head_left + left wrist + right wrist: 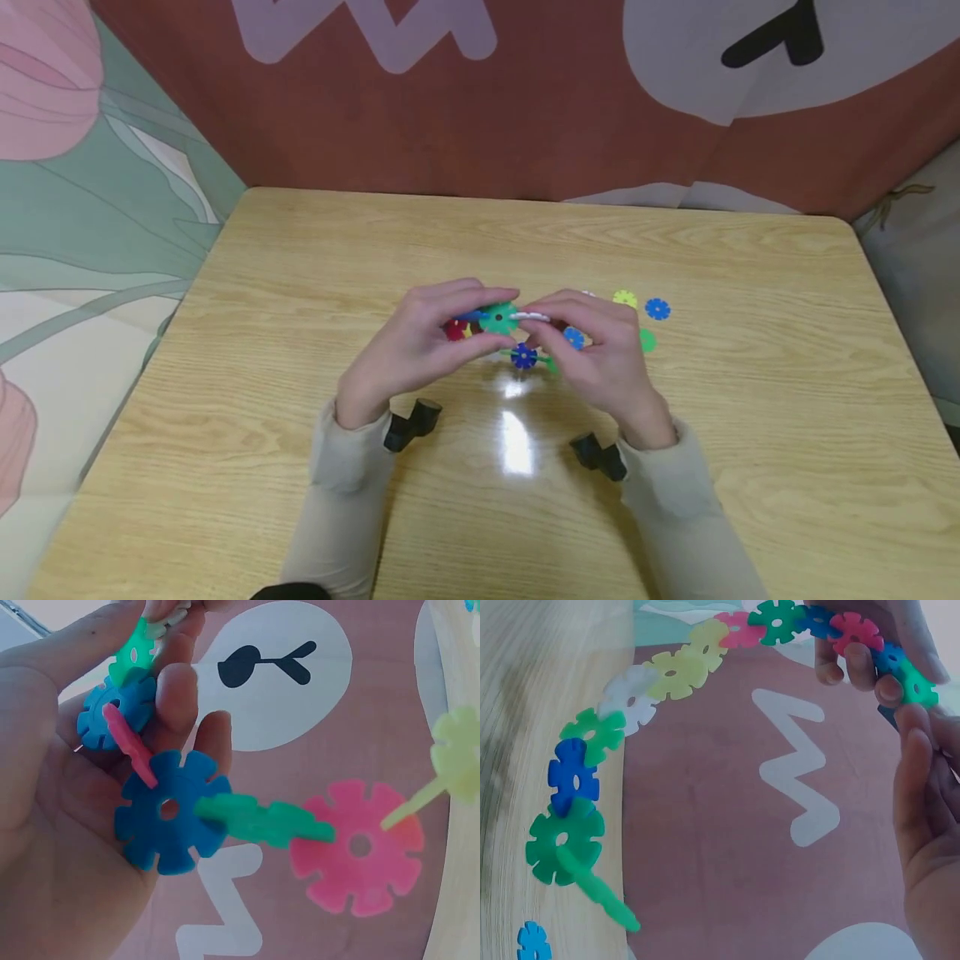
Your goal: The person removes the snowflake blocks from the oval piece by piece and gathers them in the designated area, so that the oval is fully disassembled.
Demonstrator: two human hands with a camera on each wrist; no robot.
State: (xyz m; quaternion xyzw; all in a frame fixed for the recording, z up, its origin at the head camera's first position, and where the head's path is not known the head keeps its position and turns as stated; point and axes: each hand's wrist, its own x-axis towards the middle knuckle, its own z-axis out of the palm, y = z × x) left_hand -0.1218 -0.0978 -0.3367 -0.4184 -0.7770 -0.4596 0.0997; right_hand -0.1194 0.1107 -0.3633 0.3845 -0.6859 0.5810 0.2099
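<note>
A chain of slotted plastic flower discs hangs from my left hand (420, 346), whose thumb and fingers pinch it near a green disc (498, 317). Opposite, my right hand (603, 350) pinches a white disc (531, 316) edge-on, its slot side against the green one; whether they are fully interlocked I cannot tell. In the left wrist view, a blue disc (139, 825) by the palm joins through a green disc to a pink disc (358, 851). The right wrist view shows the chain curving past yellow discs and a white disc (622, 705) to a green disc (547, 859) at its end.
Loose discs lie on the wooden table (225, 375) beyond and beside my right hand, among them a yellow disc (625, 298), a blue disc (657, 309) and a partly hidden green disc (648, 340). A printed reddish backdrop (555, 133) rises behind the table's far edge.
</note>
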